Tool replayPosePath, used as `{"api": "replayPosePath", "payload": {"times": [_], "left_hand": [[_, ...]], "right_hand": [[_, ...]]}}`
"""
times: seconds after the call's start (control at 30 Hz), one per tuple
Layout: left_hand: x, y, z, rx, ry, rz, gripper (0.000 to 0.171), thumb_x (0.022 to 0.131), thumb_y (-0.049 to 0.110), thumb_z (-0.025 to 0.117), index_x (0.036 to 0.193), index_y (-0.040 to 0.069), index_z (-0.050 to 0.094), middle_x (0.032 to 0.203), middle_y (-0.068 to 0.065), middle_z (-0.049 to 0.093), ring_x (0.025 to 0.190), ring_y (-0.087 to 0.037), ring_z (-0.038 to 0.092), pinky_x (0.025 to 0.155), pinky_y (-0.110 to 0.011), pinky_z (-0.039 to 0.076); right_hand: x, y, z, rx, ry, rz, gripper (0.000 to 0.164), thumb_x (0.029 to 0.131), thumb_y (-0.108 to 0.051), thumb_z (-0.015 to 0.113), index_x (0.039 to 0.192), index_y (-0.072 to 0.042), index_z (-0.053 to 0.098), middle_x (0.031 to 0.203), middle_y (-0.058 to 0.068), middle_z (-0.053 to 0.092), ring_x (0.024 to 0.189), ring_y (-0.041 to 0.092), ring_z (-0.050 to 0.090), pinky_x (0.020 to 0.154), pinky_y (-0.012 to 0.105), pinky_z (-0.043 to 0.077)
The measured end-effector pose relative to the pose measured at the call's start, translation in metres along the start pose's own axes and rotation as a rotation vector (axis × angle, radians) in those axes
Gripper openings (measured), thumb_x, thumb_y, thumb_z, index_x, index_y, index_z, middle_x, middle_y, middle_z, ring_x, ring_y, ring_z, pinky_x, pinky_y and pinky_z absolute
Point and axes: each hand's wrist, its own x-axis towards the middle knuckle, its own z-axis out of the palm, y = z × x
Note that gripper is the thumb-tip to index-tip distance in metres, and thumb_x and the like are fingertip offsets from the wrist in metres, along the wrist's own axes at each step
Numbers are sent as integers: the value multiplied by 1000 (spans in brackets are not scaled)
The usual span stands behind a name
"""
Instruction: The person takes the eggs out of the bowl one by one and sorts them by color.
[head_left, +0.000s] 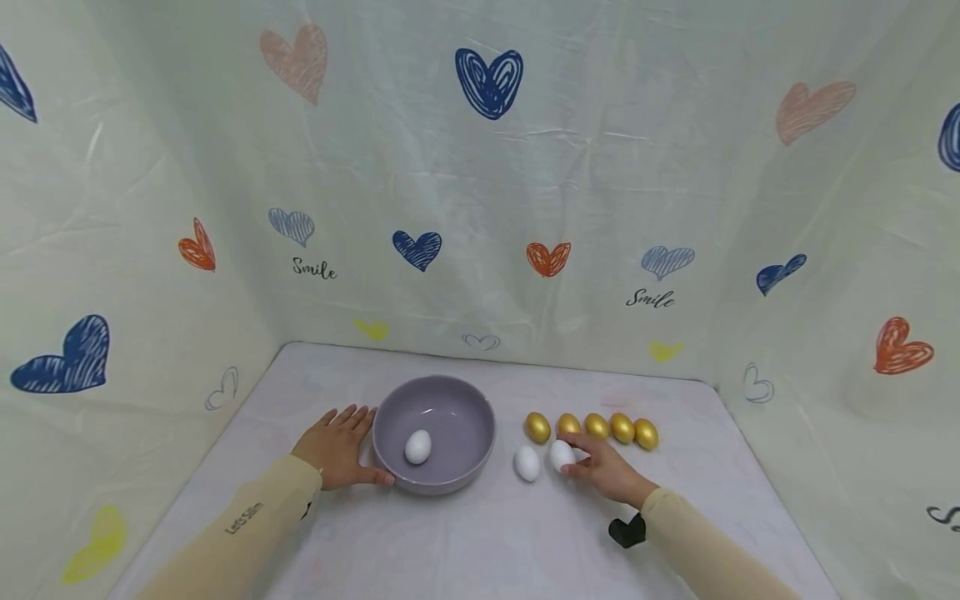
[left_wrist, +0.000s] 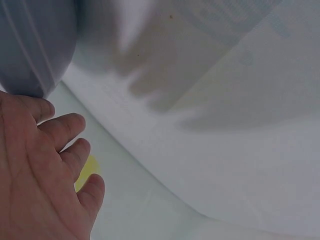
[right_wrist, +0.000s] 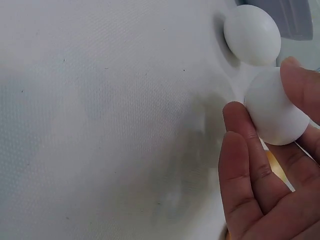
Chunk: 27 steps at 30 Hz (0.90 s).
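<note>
A purple bowl stands on the table with one white egg inside it. My left hand rests at the bowl's left side, fingers spread and fairly straight, thumb along the near rim. In the left wrist view, fingertips lie right at the bowl's wall. Right of the bowl, my right hand holds a white egg between thumb and fingers, as the right wrist view also shows of that egg. Another white egg lies just left of the held one.
Several golden eggs lie in a row behind the right hand. A white cloth covers the table. Hanging sheets printed with hearts enclose it at the back and both sides.
</note>
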Motion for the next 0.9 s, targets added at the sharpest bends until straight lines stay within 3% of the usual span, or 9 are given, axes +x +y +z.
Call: {"api": "replayPosePath", "payload": {"times": [0.13, 0.3, 0.47, 0.9], "left_hand": [[0, 1, -1, 2, -5, -4, 122, 70, 86, 59, 145, -9, 44, 147, -26, 45, 139, -43, 37, 115, -57, 26], [0, 2, -2, 4, -24, -14, 122, 69, 87, 59, 146, -8, 43, 148, -26, 44, 140, -43, 36, 115, -56, 26], [1, 2, -2, 0, -27, -17, 124, 69, 88, 57, 146, -8, 42, 148, -25, 44, 140, -42, 36, 116, -56, 25], [1, -1, 3, 7, -5, -16, 126, 68, 91, 53, 146, -7, 43, 148, -25, 44, 139, -42, 37, 115, -56, 25]], "right_hand": [[0, 0, 2, 8, -8, 26, 61, 91, -17, 75, 141, 6, 50, 143, 25, 49, 120, 36, 52, 83, 31, 54], [-2, -2, 4, 23, -21, 86, 63, 91, -17, 75, 144, 2, 49, 145, 28, 44, 97, 23, 62, 79, 27, 53], [-1, -1, 5, 36, -24, 98, 63, 91, -15, 75, 144, 3, 48, 145, 30, 42, 72, 16, 61, 71, 25, 51], [1, 3, 10, 56, -20, 122, 63, 90, -14, 76, 145, 1, 48, 144, 30, 43, 75, 18, 68, 70, 24, 52]]}}
